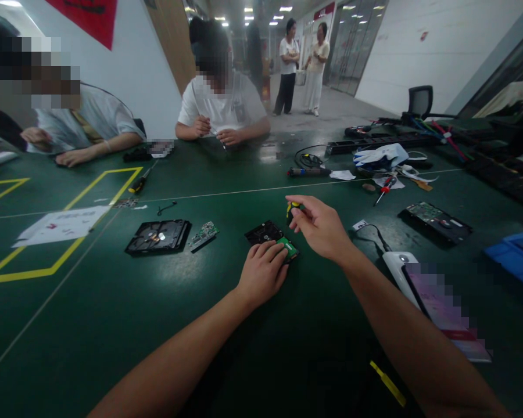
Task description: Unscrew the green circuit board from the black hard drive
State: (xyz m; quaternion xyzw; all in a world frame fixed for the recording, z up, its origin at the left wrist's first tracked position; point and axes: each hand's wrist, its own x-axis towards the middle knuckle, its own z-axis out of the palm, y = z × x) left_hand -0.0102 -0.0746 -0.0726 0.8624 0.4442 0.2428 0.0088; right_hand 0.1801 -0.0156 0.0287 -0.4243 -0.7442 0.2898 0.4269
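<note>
On the green table in front of me lies a small hard drive [264,232], dark with a green circuit board [291,248] showing at its right end. My left hand [264,270] lies over the near side of this drive, its fingers bent across the edge and gripping it. A short yellow and black screwdriver [293,210] is pinched between the thumb and fingers of my right hand [320,226], handle up, just above the drive's right end. Its tip cannot be made out. Left of the drive are a loose circuit board [204,235] and a larger black hard drive [157,236].
To the right lie another hard drive [436,222], a white device with a screen [440,307], a blue bin [518,258] and a red screwdriver [386,188]. A yellow-handled screwdriver [138,183] and a paper sheet [61,225] lie left. Two people sit opposite.
</note>
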